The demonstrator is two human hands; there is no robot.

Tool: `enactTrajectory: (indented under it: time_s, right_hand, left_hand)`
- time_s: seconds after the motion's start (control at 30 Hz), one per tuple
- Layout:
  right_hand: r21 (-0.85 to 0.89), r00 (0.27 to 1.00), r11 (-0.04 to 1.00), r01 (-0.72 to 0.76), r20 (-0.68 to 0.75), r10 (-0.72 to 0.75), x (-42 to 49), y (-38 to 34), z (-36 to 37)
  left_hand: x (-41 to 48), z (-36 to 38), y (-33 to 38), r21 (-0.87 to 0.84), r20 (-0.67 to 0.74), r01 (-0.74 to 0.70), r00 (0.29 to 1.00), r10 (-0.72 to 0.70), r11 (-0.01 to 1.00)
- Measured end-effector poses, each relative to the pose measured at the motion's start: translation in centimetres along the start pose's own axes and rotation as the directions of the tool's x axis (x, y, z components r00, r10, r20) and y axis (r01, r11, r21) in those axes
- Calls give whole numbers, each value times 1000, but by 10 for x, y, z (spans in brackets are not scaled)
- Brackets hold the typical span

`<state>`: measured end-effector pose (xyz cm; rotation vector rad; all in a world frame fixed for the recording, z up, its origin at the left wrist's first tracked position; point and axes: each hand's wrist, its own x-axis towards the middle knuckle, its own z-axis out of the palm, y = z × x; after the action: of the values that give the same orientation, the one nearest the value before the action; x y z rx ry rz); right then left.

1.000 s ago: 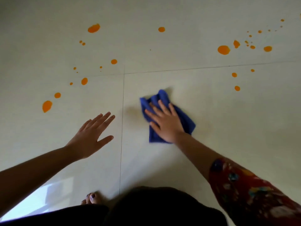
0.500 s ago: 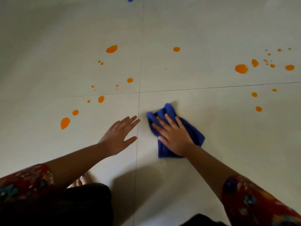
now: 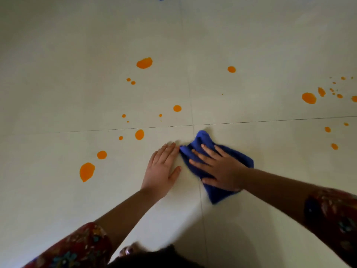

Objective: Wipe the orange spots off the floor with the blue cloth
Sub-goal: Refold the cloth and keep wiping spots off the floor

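A: You are looking down at a pale tiled floor (image 3: 251, 45), crossed by thin grout lines that meet just beyond your hands; what lies nearest you?

B: At the bottom edge, a dark shape that I cannot make out, with toes (image 3: 127, 250) showing just beside it; your two forearms reach forward from red patterned sleeves (image 3: 77, 246).

A: And the hands?

B: Your left hand (image 3: 162, 169) lies flat on the bare tile, fingers together and stretched out, grasping nothing; your right hand (image 3: 220, 169) presses palm-down on the blue cloth (image 3: 218, 194), fingers spread over it rather than curled around it; the two hands sit just beside each other, the left fingertips almost at the cloth's edge.

A: Where is the cloth, exactly?

B: Bunched on the floor straddling the vertical grout line, just this side of the crossing; its far tip (image 3: 202, 136) nearly reaches the horizontal line.

A: The spots?

B: The orange spots remain; a large one (image 3: 87, 171) and a smaller one (image 3: 101, 154) lie left of your left hand; more scatter beyond the grout line, the biggest far one (image 3: 144, 63) up the middle; another cluster (image 3: 309, 98) sits far right, well apart from the cloth.
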<state>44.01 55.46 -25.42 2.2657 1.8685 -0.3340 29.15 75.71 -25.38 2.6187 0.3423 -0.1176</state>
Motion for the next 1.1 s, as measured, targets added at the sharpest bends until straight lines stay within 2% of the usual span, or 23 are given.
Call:
enactTrajectory:
  time_s: [0.07,0.13,0.17,0.23,0.3,0.37,0.4,0.43,0.47,0.5,0.57,0.6,0.67,0.7,0.77,0.8,0.87,0.93,1.03,1.1]
  right_hand:
    - [0,995,995,97,21,-97,-13,-13,3]
    - [2,996,996,85,12,-85,-23,-4,3]
    - [9,999,1000,30,22,-30,-23,2,4]
    - [53,985,984,-169,24,168,-13,10,2]
    - [127,927,919,-372,3,375,12,12,-3]
    - [170,892,882,-440,-34,451,40,-1,-11]
    - [170,911,904,-392,-61,407,51,-10,-13]
    - [148,952,949,-279,-86,293,54,-19,-10]
    - [93,989,990,-108,-92,116,52,-27,-8]
    - [43,993,995,95,-80,-91,45,-32,-5]
    - [1,920,920,392,7,-392,33,-21,-7]
    - [-24,897,896,443,24,-442,34,-10,-8]
    - [-44,938,938,344,-13,-345,47,7,-10]
    - [-18,974,975,220,-47,-220,52,9,-13]
    - [56,990,997,44,-134,-36,73,-9,-18]
    - [72,985,997,39,-172,-26,79,-24,-20]
    - [42,961,976,213,-191,-202,88,-63,-18]
    - [-1,904,921,390,-191,-383,93,-101,-18]
    - [4,822,844,536,-230,-521,120,-157,-21]
    - [3,784,812,584,-264,-562,157,-190,-26]
  left_hand:
    - [-4,0,-8,-13,-10,-12,1000,11,1000]
    - [-10,-1,-14,2,-20,-39,999,39,999]
    - [-13,-2,-19,3,-28,-47,999,47,999]
    - [-17,-2,-29,16,-52,-65,996,66,998]
    - [-19,-4,-38,31,-67,-77,995,79,997]
    - [-21,-9,-46,29,-93,-73,993,75,997]
    - [-23,-12,-49,27,-107,-72,991,74,997]
    - [-23,-15,-50,19,-117,-75,990,77,997]
    - [-26,-18,-53,15,-135,-75,988,77,997]
    - [-30,-22,-57,9,-158,-66,985,67,998]
    - [-44,-28,-67,4,-190,-38,981,38,999]
    - [-52,-30,-73,1,-201,-21,979,21,1000]
    - [-73,-34,-89,-5,-238,34,971,-34,999]
    - [-80,-36,-97,-10,-257,60,964,-61,998]
    - [-100,-42,-117,-18,-307,150,940,-148,989]
    - [-107,-45,-125,-22,-339,192,922,-189,981]
    - [-125,-51,-149,-52,-410,330,853,-321,943]
    - [-138,-54,-168,-93,-475,479,749,-461,873]
    - [-147,-53,-181,-199,-514,624,589,-623,755]
    - [-146,-51,-185,-236,-516,633,561,-647,737]
